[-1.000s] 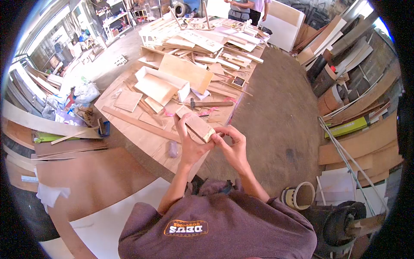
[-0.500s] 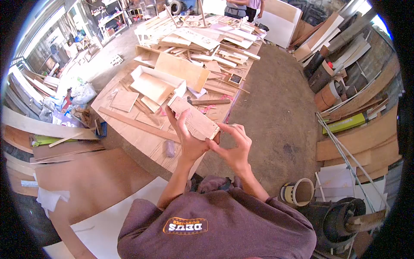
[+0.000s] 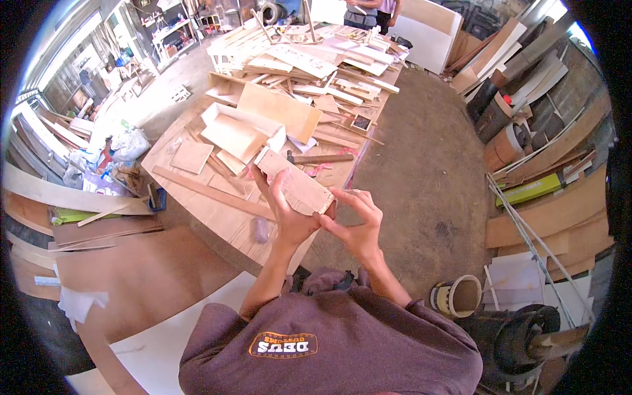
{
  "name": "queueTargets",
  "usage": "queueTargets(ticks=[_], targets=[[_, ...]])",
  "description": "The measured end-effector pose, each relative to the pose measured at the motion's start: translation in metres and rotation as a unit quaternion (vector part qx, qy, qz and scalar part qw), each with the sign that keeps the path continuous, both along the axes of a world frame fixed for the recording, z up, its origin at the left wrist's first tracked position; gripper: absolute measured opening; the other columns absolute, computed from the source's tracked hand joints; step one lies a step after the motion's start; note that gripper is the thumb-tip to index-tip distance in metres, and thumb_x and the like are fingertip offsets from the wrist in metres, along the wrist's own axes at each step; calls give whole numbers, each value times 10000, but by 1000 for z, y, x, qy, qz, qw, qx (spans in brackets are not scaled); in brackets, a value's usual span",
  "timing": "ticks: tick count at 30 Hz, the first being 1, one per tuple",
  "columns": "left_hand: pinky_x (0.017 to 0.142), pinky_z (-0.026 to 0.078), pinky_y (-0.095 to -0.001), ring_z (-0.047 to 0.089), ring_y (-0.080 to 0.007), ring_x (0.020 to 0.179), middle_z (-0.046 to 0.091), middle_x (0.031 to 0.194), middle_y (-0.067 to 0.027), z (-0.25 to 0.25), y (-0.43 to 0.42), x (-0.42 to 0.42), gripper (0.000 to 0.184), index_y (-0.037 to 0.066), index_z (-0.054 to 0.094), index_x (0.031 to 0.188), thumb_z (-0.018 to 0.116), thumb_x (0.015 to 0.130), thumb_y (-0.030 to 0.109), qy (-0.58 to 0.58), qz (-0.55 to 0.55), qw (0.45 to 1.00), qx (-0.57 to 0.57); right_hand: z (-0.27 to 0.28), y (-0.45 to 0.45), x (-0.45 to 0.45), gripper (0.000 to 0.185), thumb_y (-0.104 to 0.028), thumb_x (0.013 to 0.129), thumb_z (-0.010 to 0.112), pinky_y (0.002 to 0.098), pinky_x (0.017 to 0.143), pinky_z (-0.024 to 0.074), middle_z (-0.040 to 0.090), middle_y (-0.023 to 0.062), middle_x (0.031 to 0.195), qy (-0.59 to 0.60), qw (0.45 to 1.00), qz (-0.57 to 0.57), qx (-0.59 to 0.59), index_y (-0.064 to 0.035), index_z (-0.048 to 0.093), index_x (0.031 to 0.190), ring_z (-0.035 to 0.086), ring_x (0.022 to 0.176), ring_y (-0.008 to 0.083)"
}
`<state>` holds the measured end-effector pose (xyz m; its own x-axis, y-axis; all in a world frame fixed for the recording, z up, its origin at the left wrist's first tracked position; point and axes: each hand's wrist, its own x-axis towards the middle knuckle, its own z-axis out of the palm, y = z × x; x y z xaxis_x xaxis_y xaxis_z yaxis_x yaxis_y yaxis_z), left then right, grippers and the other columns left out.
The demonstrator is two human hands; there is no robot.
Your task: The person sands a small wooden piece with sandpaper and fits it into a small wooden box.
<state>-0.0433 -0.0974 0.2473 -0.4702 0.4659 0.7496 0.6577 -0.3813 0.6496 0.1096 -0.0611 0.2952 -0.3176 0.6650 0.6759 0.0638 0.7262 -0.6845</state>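
A narrow, box-shaped wooden piece, with faint pinkish marks on its upper face, is held tilted above the near end of the worktable. My left hand wraps its long near side, the thumb lying over the face. At the lower right end, the thumb and forefinger of my right hand pinch the corner; the other fingers are bent and clear of the wood. The underside is hidden. Just beyond the piece, a hammer lies on the table.
The worktable bears an open wooden box, a long strip and heaped offcuts. A person stands at the far end. Boards lean along the right wall. A bucket stands on the floor to my right.
My hands keep the same grip on the wooden piece. The view has shifted slightly, and a light-coloured object now shows in front of the far person.
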Motion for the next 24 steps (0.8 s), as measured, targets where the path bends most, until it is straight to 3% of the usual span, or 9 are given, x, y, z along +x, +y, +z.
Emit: queueTargets(ticks=[2, 3, 5, 6, 8, 11, 18, 24], targets=[[1116, 257, -537, 176, -404, 1422, 130, 1506, -299, -4, 6, 2, 1221, 79, 219, 1430, 885, 554, 610, -20, 19, 1000, 11, 6, 2, 4, 468, -122, 662, 847, 366, 888, 488, 702, 113, 1065, -15, 1000, 18, -17, -49, 707, 1102, 636, 990, 267], [1116, 257, -537, 176, -404, 1422, 130, 1506, -299, 2, 4, 5, 1221, 79, 219, 1430, 885, 554, 610, -20, 17, 1000, 10, 8, 2, 5, 446, -110, 701, 829, 365, 908, 485, 691, 146, 1114, -31, 998, 38, -35, -15, 697, 1117, 640, 1022, 267], [1047, 357, -445, 373, -289, 1257, 320, 1346, -201, 18, -2, 11, 1124, 80, 186, 1412, 905, 624, 437, -227, -119, 966, -30, -3, 7, 6, 453, -117, 720, 822, 367, 920, 482, 681, 145, 1142, -36, 997, 45, -55, -22, 686, 1141, 634, 1044, 270], [1047, 357, -445, 373, -289, 1257, 320, 1346, -201, 18, -1, 10, 1124, 80, 186, 1412, 905, 624, 437, -227, -121, 966, -30, -10, 10, 6, 459, -125, 739, 814, 369, 932, 478, 670, 144, 1171, -41, 995, 56, -75, -28, 675, 1166, 627, 1065, 272], [971, 400, -374, 432, -211, 1103, 374, 1207, -122, 16, 2, 8, 1000, 88, 192, 1395, 868, 677, 258, -250, -101, 963, -5, -17, 10, 5, 482, -126, 734, 820, 371, 936, 477, 667, 134, 1178, -43, 995, 53, -68, -34, 667, 1182, 622, 1073, 273], [968, 399, -370, 433, -217, 1122, 374, 1227, -117, 19, 0, 10, 932, 99, 204, 1389, 824, 701, 200, -248, -90, 964, -20, -16, 6, 3, 509, -119, 718, 829, 376, 935, 480, 661, 113, 1188, -72, 996, 27, -35, -48, 661, 1193, 612, 1082, 272], [988, 393, -369, 426, -215, 1148, 376, 1258, -107, 21, -1, 20, 882, 130, 216, 1396, 789, 726, 162, -343, -143, 928, -8, -13, 6, 0, 472, -108, 646, 855, 374, 881, 481, 684, 76, 1125, -81, 995, -53, 27, -74, 693, 1088, 619, 1024, 250], [981, 426, -379, 459, -229, 1166, 398, 1272, -101, 20, -3, 22, 868, 152, 224, 1395, 778, 728, 186, -389, -191, 901, 21, -6, 7, 2, 443, -172, 642, 846, 367, 832, 463, 705, 38, 1037, -85, 991, -50, 87, -110, 700, 1056, 657, 958, 221]])
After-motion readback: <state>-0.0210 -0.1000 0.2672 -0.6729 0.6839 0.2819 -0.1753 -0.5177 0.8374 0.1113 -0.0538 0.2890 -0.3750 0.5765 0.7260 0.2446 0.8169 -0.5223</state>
